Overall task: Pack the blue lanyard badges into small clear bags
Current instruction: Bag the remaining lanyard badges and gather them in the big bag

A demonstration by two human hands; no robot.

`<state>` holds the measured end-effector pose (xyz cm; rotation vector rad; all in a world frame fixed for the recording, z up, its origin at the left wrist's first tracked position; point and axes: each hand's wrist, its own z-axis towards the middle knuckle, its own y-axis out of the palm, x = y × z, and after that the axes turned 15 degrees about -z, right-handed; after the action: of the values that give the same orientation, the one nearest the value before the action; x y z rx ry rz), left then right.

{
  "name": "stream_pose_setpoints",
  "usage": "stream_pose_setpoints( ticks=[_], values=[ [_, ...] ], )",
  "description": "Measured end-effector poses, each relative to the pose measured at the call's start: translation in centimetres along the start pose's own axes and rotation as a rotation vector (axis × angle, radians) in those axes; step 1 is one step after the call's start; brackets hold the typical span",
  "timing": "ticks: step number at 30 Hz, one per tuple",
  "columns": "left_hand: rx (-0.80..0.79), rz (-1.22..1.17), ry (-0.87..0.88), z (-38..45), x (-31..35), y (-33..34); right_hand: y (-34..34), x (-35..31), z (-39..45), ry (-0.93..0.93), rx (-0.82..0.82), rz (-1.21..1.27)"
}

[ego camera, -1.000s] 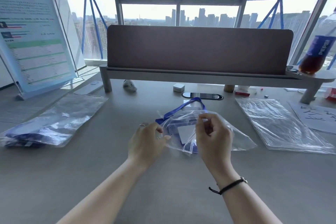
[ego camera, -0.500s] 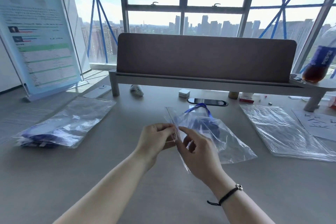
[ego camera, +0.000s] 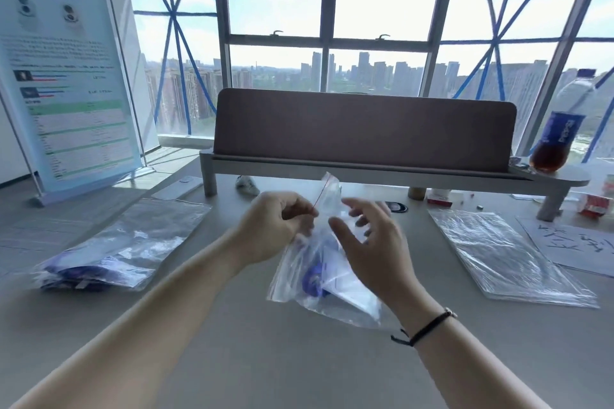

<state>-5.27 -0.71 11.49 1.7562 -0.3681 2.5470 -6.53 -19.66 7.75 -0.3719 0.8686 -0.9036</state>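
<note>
A small clear zip bag (ego camera: 327, 279) hangs lifted above the grey table, its red-lined mouth pointing up. Inside it lies a blue lanyard badge (ego camera: 315, 279). My left hand (ego camera: 275, 226) pinches the bag near its mouth on the left side. My right hand (ego camera: 368, 242) hovers just in front of the bag with fingers spread and relaxed, holding nothing. At the left of the table lies a large clear bag with blue lanyard badges (ego camera: 109, 252) in it.
A stack of empty clear bags (ego camera: 505, 256) lies at the right, a written paper sheet (ego camera: 571, 242) beyond it. A grey desk shelf with divider (ego camera: 362, 143) crosses the back, a cola bottle (ego camera: 558, 129) on its right end. A standing poster (ego camera: 63, 76) is far left.
The bag has been raised off the table and turned mouth-up with the lanyard fully inside. My right hand has let go of the bag and opened. The view has tilted upward.
</note>
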Motion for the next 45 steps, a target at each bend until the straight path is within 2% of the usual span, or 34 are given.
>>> stream_pose_setpoints(
  ticks=[2,5,6,9,18,28,36,41,45],
  values=[
    [-0.081,0.122,0.091,0.6,2.6,-0.9,-1.3,-0.8,2.3,0.088,-0.073,0.153],
    [-0.106,0.286,0.216,1.3,6.3,-1.9,-3.0,-2.3,4.6,0.17,-0.241,0.555],
    [-0.116,0.334,0.238,1.3,7.4,-2.3,-3.6,-2.8,5.0,0.162,-0.271,0.622],
    [-0.14,0.398,0.253,1.2,9.7,-3.1,-5.6,-4.2,5.3,0.115,-0.26,0.61],
    [-0.142,0.375,0.325,-0.4,12.6,-2.9,-7.6,-7.8,4.5,0.026,-0.228,0.585],
    [-0.174,0.357,0.267,-0.6,13.6,-2.9,-8.5,-8.5,4.5,-0.026,-0.096,0.517],
    [-0.184,0.352,0.21,-0.3,12.4,-3.3,-8.4,-7.2,5.2,0.055,-0.086,0.633],
    [-0.171,0.343,0.176,-0.6,12.0,-4.0,-8.4,-6.5,4.7,0.05,-0.163,0.672],
    [-0.103,0.365,0.21,-1.0,11.6,-4.0,-8.7,-6.3,4.6,0.149,-0.159,0.843]
  ],
)
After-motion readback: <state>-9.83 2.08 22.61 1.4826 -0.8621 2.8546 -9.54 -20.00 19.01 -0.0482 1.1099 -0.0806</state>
